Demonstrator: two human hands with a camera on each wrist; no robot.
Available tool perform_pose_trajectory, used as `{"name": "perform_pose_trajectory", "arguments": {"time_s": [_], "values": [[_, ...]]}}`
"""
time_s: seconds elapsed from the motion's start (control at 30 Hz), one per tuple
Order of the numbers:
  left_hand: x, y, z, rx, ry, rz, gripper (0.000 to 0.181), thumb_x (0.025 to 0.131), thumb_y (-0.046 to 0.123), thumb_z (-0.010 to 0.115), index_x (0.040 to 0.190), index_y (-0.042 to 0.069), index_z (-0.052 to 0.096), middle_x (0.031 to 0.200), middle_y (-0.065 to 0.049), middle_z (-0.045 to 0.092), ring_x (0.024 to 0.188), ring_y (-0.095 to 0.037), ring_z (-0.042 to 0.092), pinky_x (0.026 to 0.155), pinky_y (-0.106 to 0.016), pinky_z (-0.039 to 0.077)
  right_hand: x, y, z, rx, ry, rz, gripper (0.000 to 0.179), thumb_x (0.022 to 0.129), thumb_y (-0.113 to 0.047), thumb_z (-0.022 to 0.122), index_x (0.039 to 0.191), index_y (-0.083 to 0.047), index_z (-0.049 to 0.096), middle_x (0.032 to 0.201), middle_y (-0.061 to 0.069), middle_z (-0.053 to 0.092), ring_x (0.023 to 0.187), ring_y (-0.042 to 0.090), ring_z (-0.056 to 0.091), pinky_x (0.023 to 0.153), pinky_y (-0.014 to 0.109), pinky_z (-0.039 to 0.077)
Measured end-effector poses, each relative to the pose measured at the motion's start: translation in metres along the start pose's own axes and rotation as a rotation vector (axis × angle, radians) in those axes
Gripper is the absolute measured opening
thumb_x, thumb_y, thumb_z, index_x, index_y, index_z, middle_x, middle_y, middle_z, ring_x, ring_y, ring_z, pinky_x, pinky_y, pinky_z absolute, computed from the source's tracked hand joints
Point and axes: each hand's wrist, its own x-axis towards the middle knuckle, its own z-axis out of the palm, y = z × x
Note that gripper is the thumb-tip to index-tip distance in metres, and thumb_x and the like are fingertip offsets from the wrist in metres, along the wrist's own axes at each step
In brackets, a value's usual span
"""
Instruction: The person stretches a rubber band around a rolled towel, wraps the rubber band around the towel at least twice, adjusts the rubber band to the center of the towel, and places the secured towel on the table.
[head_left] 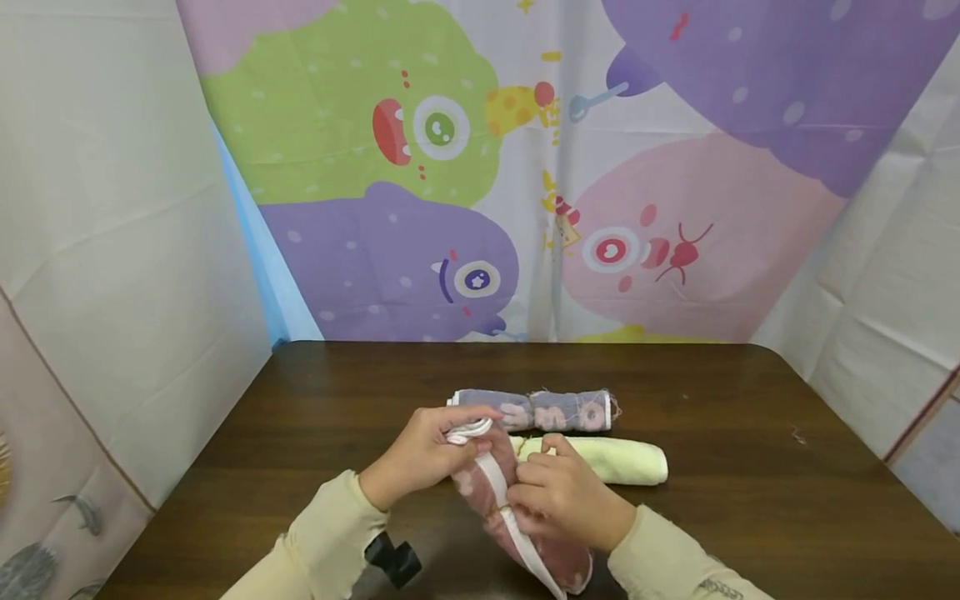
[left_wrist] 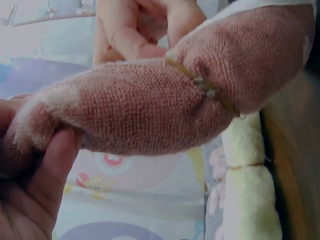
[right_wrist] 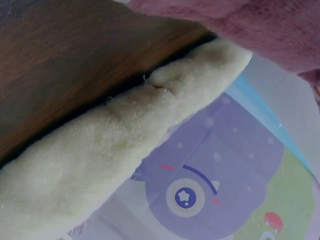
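In the head view my left hand (head_left: 423, 458) grips the upper end of a rolled dusty-pink towel (head_left: 480, 492) with white edging. The roll slants over the table, and a thin rubber band (left_wrist: 205, 87) cinches it around the middle. My left thumb (left_wrist: 59, 157) presses on its patterned end in the left wrist view. My right hand (head_left: 558, 492) is at the roll's right side beside the band, fingers bent against the towel. Its fingertips are partly hidden, so whether they pinch the band or the cloth is unclear. In the right wrist view, no fingers show.
Just behind my hands lies a pale-yellow rolled towel (head_left: 626, 461), banded around its middle. Farther back is a grey-blue roll (head_left: 555, 411) with pink shapes and loose threads. Both rest on the dark wooden table (head_left: 360, 375). A cartoon-print curtain (head_left: 540, 275) hangs beyond the far edge.
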Motion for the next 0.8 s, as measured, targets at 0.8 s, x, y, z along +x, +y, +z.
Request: {"name": "perform_pose_trajectory", "arguments": {"time_s": [0.8], "values": [[0.007,0.002,-0.010,0.011,-0.011,-0.091,0.028,0.080,-0.011,0.063,0.108,-0.008,0.067,0.101,-0.021,0.068,0.068,-0.003,0.055,0.054,-0.020,0.045,-0.001,-0.008,-0.004,-0.114,0.031,0.044,0.027,0.098,-0.025,0.050,0.083,-0.022,0.072,0.068,-0.008,0.048,0.057,0.008,0.042,0.064,0.031,0.033]]}}
